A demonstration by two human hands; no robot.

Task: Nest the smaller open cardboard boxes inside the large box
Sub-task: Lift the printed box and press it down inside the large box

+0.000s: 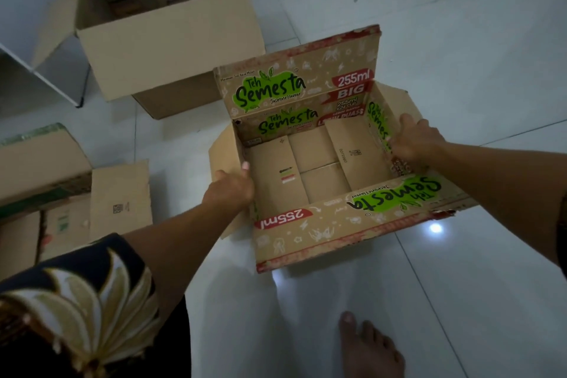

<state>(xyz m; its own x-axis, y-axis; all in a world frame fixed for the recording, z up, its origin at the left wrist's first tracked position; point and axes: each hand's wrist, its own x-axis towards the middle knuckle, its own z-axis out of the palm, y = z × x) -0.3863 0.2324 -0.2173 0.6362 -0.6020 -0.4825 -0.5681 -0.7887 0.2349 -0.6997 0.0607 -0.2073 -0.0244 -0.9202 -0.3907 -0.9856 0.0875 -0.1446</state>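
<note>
The big box (159,37) stands open on the floor (460,55) beyond, and nearer, the tea box (310,163), empty so likely light, its thin walls apt to flex, is gripped at opposite side walls by the left hand (231,186) and right hand (415,139), the best hold.

The printed box (310,159) carries "Teh Semesta" in green, "Jasmine Flavour", "255ml" and "BIG" on its far flap, "255ml" and "Teh Semesta" again on its near flap. Print inside the plain box (165,27) is unreadable.
</note>
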